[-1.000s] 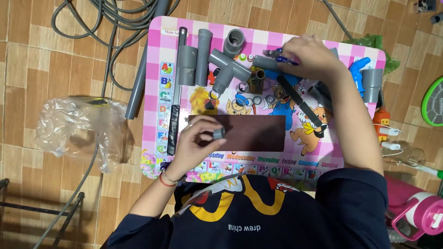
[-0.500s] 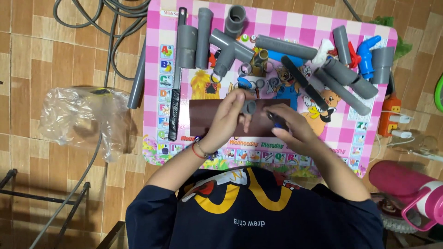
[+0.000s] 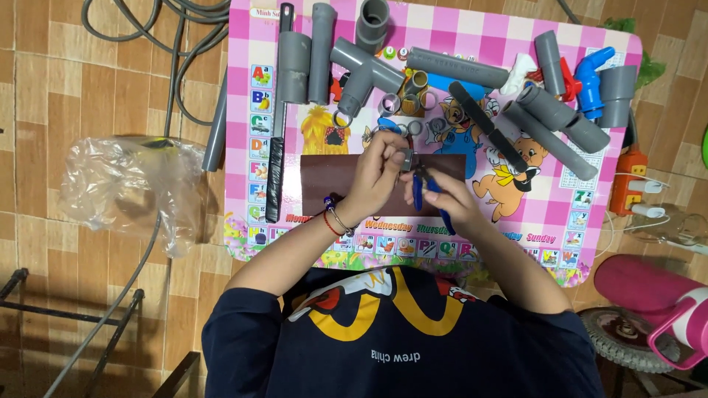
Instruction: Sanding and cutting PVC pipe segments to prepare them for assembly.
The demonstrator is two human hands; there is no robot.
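Note:
My left hand (image 3: 371, 177), with a bead bracelet on the wrist, pinches a small grey pipe fitting (image 3: 403, 158) over a brown mat (image 3: 324, 184). The mat lies on a low pink checkered table (image 3: 243, 110). My right hand (image 3: 451, 203) is closed on blue-handled pliers (image 3: 418, 193), whose jaws point up at the fitting. Both hands meet at the middle of the mat. How the jaws sit on the fitting is hidden by my fingers.
Grey pipes (image 3: 457, 68), a grey tee fitting (image 3: 359, 70), small rings (image 3: 413, 81), a blue valve (image 3: 592, 70) and a long black tool (image 3: 274, 173) lie on the table's far half. A plastic bag (image 3: 125, 184) and hoses (image 3: 177, 44) lie left; an orange power strip (image 3: 627, 180) and pink bottle (image 3: 649, 295) right.
My right hand came back from the pipes at the table's far side with the blue-handled pliers and joined my left hand, which stayed over the brown mat with the fitting.

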